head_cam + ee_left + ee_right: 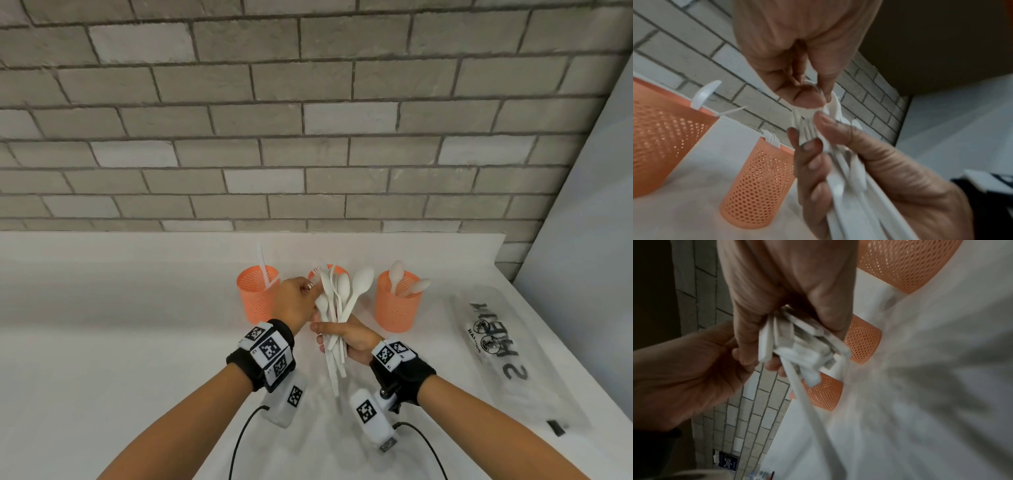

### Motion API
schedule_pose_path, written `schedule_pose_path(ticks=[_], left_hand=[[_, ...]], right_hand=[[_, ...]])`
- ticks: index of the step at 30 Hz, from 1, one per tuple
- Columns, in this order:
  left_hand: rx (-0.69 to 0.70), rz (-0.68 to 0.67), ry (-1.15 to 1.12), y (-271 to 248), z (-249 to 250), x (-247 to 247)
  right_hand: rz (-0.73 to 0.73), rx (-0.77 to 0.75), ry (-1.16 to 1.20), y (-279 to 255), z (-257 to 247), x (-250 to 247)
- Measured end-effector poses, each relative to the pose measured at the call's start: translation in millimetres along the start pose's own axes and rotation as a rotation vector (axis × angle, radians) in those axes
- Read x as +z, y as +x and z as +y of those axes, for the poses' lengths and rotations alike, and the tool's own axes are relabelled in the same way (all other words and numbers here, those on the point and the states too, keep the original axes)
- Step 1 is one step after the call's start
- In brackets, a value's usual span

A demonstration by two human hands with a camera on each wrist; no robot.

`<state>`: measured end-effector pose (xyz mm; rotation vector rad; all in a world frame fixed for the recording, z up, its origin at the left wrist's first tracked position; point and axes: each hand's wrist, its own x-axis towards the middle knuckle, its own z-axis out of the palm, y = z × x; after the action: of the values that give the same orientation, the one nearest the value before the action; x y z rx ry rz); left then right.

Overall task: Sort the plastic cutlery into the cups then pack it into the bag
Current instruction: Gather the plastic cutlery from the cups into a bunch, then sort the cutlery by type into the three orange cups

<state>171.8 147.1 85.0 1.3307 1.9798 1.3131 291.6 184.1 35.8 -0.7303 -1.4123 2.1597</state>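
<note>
Right hand (349, 337) wrapped around a bundle of white plastic cutlery (337, 308), gripping it at mid-handle above the table (102, 325). Bundle stands roughly upright, fanned at the top: several spoon bowls, one larger than the rest, and at least one fork head; handle ends stick out below the fist. Pieces are matt white, thin, flat-handled. In the right wrist view the cut handle ends (797, 344) show as a loose, crossed cluster, not lined up.

Left hand (296, 298) at the top of the bundle, fingertips pinching one piece there. Left wrist view shows fork tines (807, 129) just under those fingertips; which piece is actually held I cannot tell, too blurred.

Three orange perforated cups in a row behind the hands, near the brick wall (308, 120). Left cup (255, 294) holds a long thin white piece, leaning. Middle cup (329, 272) mostly hidden behind the bundle; the left wrist view shows fork tines above its rim. Right cup (399, 305) holds two spoons, bowls up, leaning apart.

Clear plastic bag (513, 353) with dark lettering lies flat on the table, right of the cups, well apart from the hands.

Black wrist bands with checkered markers on both wrists.
</note>
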Motion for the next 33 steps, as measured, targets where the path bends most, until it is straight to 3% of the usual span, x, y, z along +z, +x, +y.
schedule_pose_path(ticks=[2, 7, 11, 21, 26, 33], left_hand=[[0.028, -0.049, 0.062, -2.5, 1.1, -1.2], [0.113, -0.015, -0.004, 8.3, 5.1, -12.6], [0.045, -0.071, -0.059, 22.3, 5.0, -18.4], [-0.007, -0.207, 0.181, 44.4, 8.7, -22.8], [-0.01, -0.097, 0.01, 51.0, 21.2, -28.2], [-0.092, -0.223, -0.086, 49.8, 18.5, -31.1]], right_hand=[[-0.056, -0.005, 0.01, -1.1, -3.1, 1.8], [-0.075, 0.062, 0.043, 1.0, -7.0, -1.4], [-0.119, 0.106, 0.065, 0.7, -1.9, 0.7], [-0.077, 0.114, -0.024, -2.6, 0.7, 6.4], [-0.044, 0.077, -0.027, -3.3, -2.4, 7.2], [0.006, 0.078, -0.095, -0.1, -0.8, 11.0]])
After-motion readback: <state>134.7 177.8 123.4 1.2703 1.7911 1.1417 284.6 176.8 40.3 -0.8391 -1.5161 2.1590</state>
